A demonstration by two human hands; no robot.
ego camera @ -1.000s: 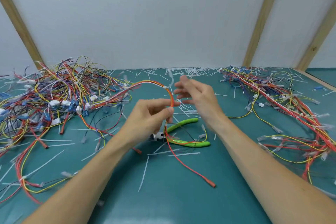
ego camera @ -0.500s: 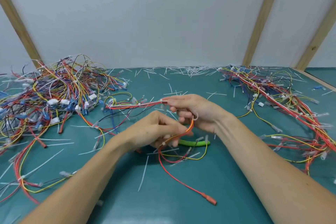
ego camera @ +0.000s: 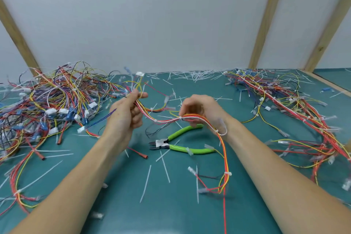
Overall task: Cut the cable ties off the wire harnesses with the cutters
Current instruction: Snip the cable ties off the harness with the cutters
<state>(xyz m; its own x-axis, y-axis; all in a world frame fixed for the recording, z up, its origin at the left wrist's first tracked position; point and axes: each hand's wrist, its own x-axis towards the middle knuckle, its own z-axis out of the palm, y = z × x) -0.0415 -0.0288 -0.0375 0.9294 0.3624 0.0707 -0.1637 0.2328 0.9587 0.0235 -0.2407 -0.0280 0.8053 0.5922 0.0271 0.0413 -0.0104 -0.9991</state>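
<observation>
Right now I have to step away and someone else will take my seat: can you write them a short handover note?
Left hand grips one end of a wire harness; right hand pinches the same harness further along, its tail hanging toward you. Cable ties are still on it. The green-handled cutters lie on the mat below the hands, in no hand. One tangled pile sits left, another pile right; cut tie strips litter the mat. Left to do: pick up the cutters and snip this harness's ties.
</observation>
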